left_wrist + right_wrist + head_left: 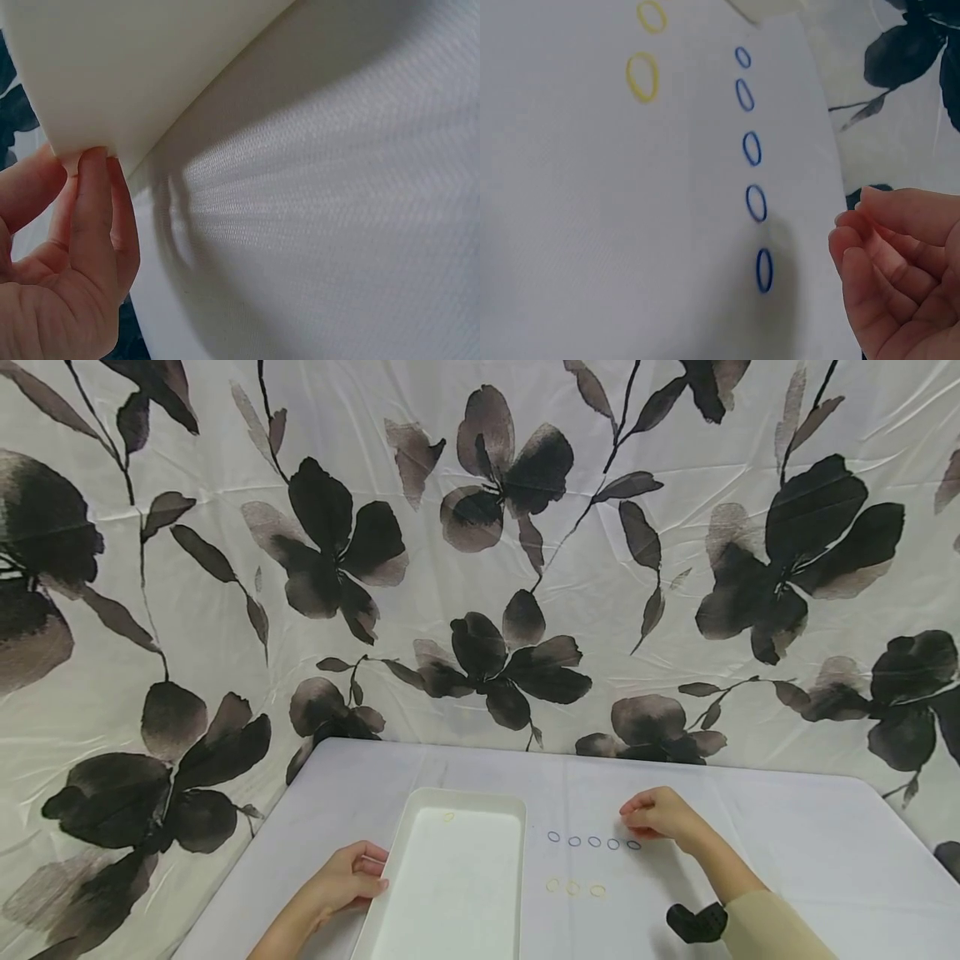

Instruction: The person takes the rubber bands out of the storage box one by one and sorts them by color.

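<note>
My left hand (pixel 347 878) pinches the left rim of a white rectangular tray (pixel 522 868). In the left wrist view, the thumb and fingers of that hand (pixel 71 255) close on the edge of the tray (pixel 150 67). My right hand (pixel 663 816) hovers over the right end of a row of several small thin blue rings (pixel 594 842). Its fingers are loosely bent, and nothing shows between them in the right wrist view. Nearer to me lie three yellow rings (pixel 573 888) in a row. One yellow ring (pixel 449 817) lies inside the tray at its far end.
A white cloth covers the table (pixel 810 852). Behind it hangs a white curtain (pixel 615 577) printed with dark flowers. A black band (pixel 697 923) is at my right sleeve (pixel 772 927). The rings lie to the right of the tray.
</note>
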Action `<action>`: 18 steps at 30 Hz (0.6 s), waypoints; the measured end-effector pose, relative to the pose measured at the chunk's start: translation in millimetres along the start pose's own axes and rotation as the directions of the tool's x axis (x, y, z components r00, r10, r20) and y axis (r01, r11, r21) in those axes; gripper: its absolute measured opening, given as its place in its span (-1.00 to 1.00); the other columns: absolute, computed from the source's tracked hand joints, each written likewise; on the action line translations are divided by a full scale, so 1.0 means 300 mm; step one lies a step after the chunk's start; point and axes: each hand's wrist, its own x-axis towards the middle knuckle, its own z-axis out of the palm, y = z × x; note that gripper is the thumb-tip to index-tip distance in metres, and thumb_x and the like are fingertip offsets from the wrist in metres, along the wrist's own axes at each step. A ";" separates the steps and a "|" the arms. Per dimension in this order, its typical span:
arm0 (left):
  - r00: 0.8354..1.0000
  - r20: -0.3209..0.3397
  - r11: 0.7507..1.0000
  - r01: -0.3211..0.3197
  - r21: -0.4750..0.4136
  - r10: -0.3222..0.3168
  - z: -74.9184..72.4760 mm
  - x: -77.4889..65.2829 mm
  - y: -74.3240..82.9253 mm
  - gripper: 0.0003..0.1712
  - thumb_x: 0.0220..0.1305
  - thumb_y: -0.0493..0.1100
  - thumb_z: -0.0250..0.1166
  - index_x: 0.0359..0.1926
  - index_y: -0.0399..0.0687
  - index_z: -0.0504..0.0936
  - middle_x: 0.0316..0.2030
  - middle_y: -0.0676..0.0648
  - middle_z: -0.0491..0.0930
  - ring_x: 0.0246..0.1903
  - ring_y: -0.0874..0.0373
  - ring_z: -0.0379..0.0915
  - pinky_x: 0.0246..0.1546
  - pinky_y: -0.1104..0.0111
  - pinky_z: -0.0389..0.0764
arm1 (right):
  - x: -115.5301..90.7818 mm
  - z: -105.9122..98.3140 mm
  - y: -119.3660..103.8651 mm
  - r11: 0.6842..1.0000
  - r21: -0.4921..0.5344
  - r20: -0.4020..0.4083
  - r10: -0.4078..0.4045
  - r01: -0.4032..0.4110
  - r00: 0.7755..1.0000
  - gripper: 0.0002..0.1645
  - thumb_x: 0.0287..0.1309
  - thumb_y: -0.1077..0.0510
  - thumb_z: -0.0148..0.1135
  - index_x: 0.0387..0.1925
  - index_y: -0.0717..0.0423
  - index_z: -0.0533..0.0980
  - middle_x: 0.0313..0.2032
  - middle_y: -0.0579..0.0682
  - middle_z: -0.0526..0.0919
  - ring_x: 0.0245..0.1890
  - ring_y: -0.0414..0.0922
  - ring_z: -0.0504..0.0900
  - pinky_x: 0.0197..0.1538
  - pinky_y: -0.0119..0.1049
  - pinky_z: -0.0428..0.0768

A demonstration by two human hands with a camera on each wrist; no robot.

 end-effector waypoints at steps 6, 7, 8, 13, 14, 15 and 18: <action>1.000 -0.009 1.000 0.000 -0.003 0.000 0.001 -0.001 0.004 -0.55 0.00 -0.48 0.29 -0.05 -0.48 0.36 -0.29 -0.18 0.51 -0.38 0.09 0.50 -0.38 0.24 0.61 | 0.021 0.016 -0.046 0.999 0.049 0.027 -0.016 0.014 1.000 -0.77 0.05 0.30 0.26 -0.25 0.41 0.56 -0.52 -0.02 0.59 -0.54 -0.16 0.53 -0.41 -0.33 0.59; 1.000 -0.010 1.000 0.001 0.000 -0.001 0.000 0.000 0.004 -0.55 0.00 -0.48 0.29 -0.05 -0.48 0.36 -0.29 -0.18 0.51 -0.38 0.09 0.50 -0.38 0.24 0.61 | 0.025 0.019 -0.054 0.998 0.056 0.027 -0.014 0.013 1.000 -0.76 0.05 0.30 0.27 -0.24 0.41 0.56 -0.52 -0.02 0.60 -0.54 -0.16 0.54 -0.41 -0.33 0.59; 1.000 -0.009 1.000 0.001 0.002 -0.001 -0.001 0.001 0.003 -0.55 0.01 -0.48 0.29 -0.05 -0.48 0.36 -0.29 -0.18 0.50 -0.38 0.10 0.50 -0.37 0.25 0.61 | 0.028 0.022 -0.063 0.998 0.059 0.028 -0.014 0.013 0.999 -0.75 0.06 0.29 0.27 -0.23 0.41 0.56 -0.51 -0.01 0.60 -0.54 -0.16 0.54 -0.41 -0.33 0.59; 1.000 -0.005 1.000 0.007 0.008 -0.007 -0.004 0.005 0.001 -0.53 0.02 -0.47 0.29 -0.02 -0.47 0.35 -0.28 -0.19 0.49 -0.38 0.09 0.50 -0.37 0.25 0.61 | 0.041 0.043 -0.112 0.998 0.056 0.028 -0.011 0.010 1.000 -0.73 0.06 0.27 0.27 -0.19 0.38 0.56 -0.47 0.00 0.63 -0.50 -0.13 0.56 -0.39 -0.30 0.57; 1.000 -0.005 1.000 0.009 0.009 -0.009 -0.003 0.005 0.001 -0.53 0.02 -0.47 0.29 -0.02 -0.47 0.35 -0.28 -0.19 0.49 -0.38 0.08 0.50 -0.37 0.25 0.61 | 0.043 0.049 -0.122 0.998 0.056 0.031 -0.012 0.011 0.999 -0.72 0.06 0.27 0.27 -0.18 0.38 0.55 -0.46 0.00 0.63 -0.49 -0.13 0.57 -0.38 -0.28 0.57; 1.000 -0.006 1.000 0.010 0.009 -0.010 -0.003 0.005 0.001 -0.53 0.01 -0.47 0.29 -0.03 -0.47 0.35 -0.28 -0.18 0.49 -0.38 0.08 0.50 -0.37 0.25 0.60 | 0.045 0.054 -0.131 0.998 0.057 0.034 -0.012 0.010 0.999 -0.71 0.06 0.27 0.27 -0.17 0.37 0.55 -0.45 0.00 0.64 -0.48 -0.12 0.57 -0.37 -0.27 0.57; 1.000 -0.003 1.000 0.008 0.005 -0.008 -0.002 0.004 0.001 -0.54 0.01 -0.47 0.29 -0.03 -0.47 0.35 -0.28 -0.18 0.49 -0.38 0.09 0.50 -0.37 0.25 0.60 | 0.055 0.075 -0.152 0.998 0.068 0.037 -0.006 0.003 0.999 -0.70 0.06 0.27 0.27 -0.15 0.36 0.55 -0.43 0.00 0.64 -0.46 -0.11 0.58 -0.34 -0.24 0.58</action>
